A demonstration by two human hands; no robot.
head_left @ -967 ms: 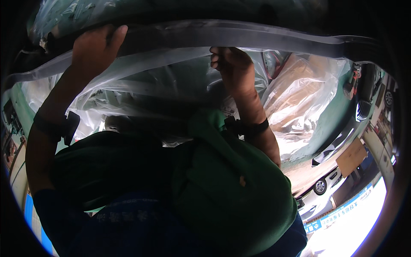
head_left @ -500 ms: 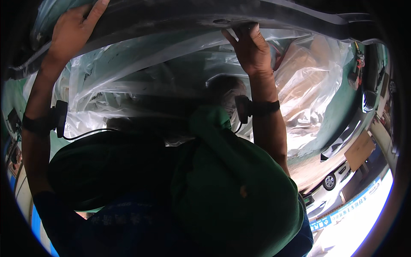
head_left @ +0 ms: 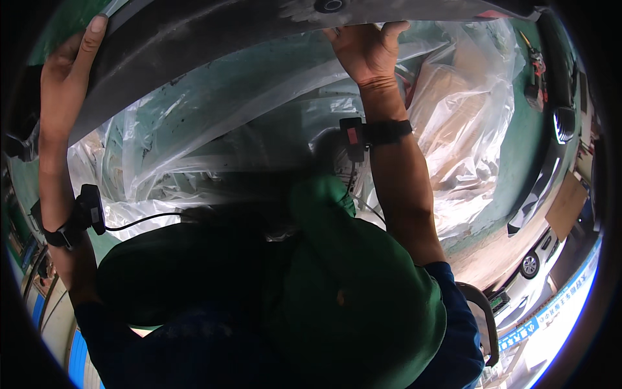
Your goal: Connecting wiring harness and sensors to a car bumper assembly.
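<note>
A long, curved dark grey car bumper spans the top of the view, with a round fitting in it and pale scuffed patches around that. At its left end, my left hand grips the edge, thumb laid along the near face and fingers mostly hidden. My right hand holds the lower edge near the middle, palm showing, thumb out to the side and fingertips hidden by the bumper. Each forearm wears a black strap with a small cabled device: the left device and the right device.
Crumpled clear plastic sheeting covers much of the green floor below. Dark green cloth covers my legs. A red-and-black tool lies at the right, near another car part. A white car stands further off.
The bumper has tilted and shifted in view, showing more of its face and the round fitting. My left hand has moved left and down; my right hand slightly left and up.
</note>
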